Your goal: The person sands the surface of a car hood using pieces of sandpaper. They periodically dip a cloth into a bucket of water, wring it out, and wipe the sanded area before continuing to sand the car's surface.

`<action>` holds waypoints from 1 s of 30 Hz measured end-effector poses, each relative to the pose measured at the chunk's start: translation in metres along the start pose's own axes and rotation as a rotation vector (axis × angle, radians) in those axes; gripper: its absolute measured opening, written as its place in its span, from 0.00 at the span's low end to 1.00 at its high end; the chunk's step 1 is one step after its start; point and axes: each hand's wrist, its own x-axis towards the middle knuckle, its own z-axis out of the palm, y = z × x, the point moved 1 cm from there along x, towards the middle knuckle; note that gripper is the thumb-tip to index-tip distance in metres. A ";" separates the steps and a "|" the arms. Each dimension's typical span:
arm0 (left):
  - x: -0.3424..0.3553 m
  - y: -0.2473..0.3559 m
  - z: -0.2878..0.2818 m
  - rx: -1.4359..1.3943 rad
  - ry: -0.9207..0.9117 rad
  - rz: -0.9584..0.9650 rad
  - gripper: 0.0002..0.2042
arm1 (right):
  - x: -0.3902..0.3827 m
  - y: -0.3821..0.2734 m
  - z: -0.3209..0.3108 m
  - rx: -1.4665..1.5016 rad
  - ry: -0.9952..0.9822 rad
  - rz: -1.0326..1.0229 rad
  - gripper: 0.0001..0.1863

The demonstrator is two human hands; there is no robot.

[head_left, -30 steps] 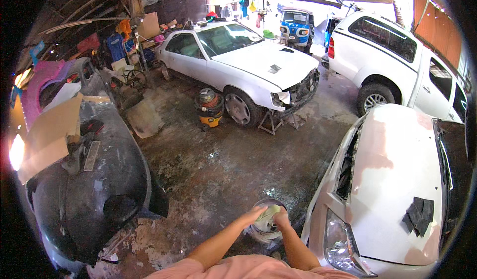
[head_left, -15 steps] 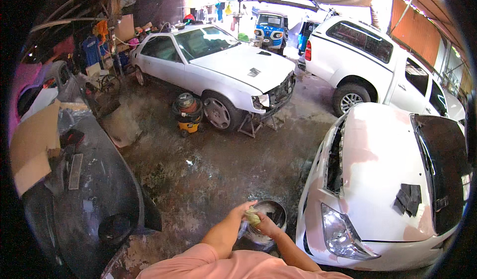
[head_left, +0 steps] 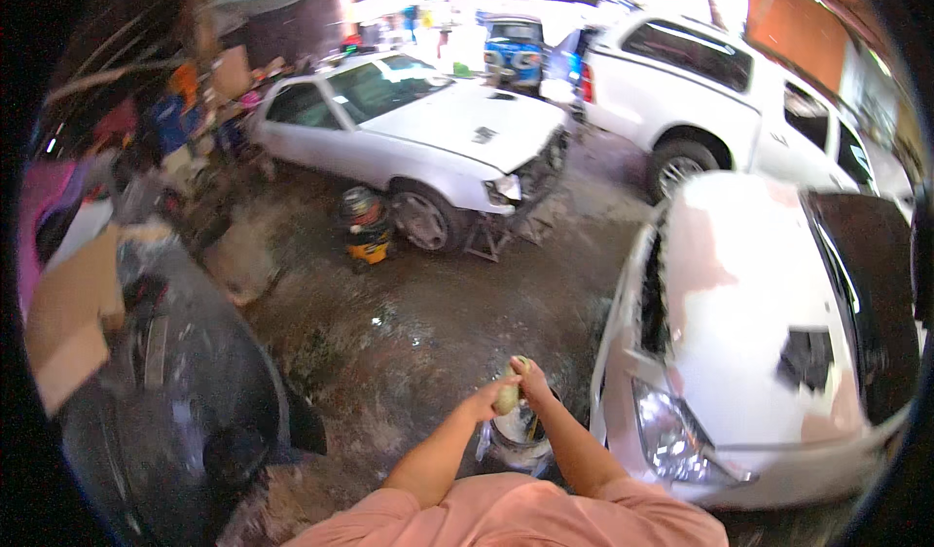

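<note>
Over a bucket on the floor in front of me, both my hands grip a wadded yellowish-green cloth. My left hand closes on it from the left. My right hand is wrapped round its upper right part, a little farther from me. The cloth looks bunched lengthwise between them, blurred by motion. Pale liquid or foam seems to show inside the bucket, partly hidden by my right forearm.
Close on my right stands a white car front with pinkish patches and dark sheets on its hood. A dark car panel with cardboard is at left. Ahead are a white car and a yellow-black vacuum.
Both hands have lifted the cloth away from me. My right hand has gone from the cloth's near right side to its upper end. The whole view has shifted slightly.
</note>
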 end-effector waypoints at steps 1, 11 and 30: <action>-0.006 -0.002 -0.024 0.030 0.017 0.027 0.23 | -0.005 -0.004 0.013 0.170 -0.037 0.085 0.31; -0.069 0.002 0.059 -0.418 -0.123 0.093 0.22 | -0.048 -0.023 -0.005 0.824 -0.401 0.069 0.28; 0.014 -0.057 0.009 1.210 0.542 0.222 0.31 | -0.018 -0.003 0.026 -0.531 0.097 0.326 0.46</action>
